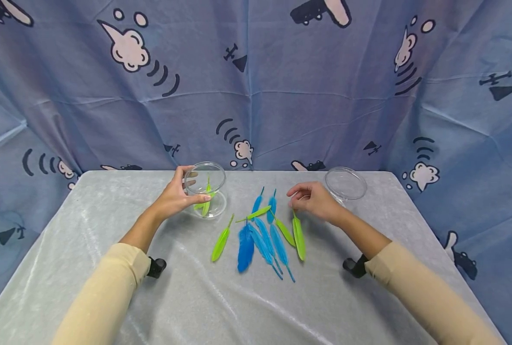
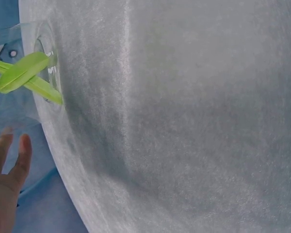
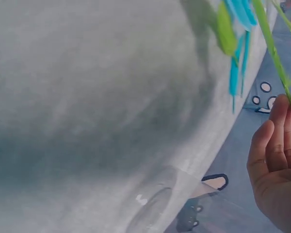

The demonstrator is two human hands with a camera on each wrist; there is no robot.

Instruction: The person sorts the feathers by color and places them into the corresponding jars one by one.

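My left hand (image 1: 173,197) grips a clear plastic jar (image 1: 224,180) at the table's far side, thumb in front and fingers behind. Inside the jar, green feathers (image 1: 206,207) lie crossed, as the left wrist view also shows. My right hand (image 1: 315,200) pinches the quill of a green feather (image 1: 298,237), whose vane hangs down toward me; in the right wrist view the fingertips meet on its thin end. Left of that feather lie several blue feathers (image 1: 245,247) in a loose group, with green feathers (image 1: 221,243) among and beside them.
A second clear round container (image 1: 345,183) stands behind my right hand near the far edge. A pale grey cloth covers the table (image 1: 187,297). Behind the table hangs a blue patterned curtain (image 1: 282,129).
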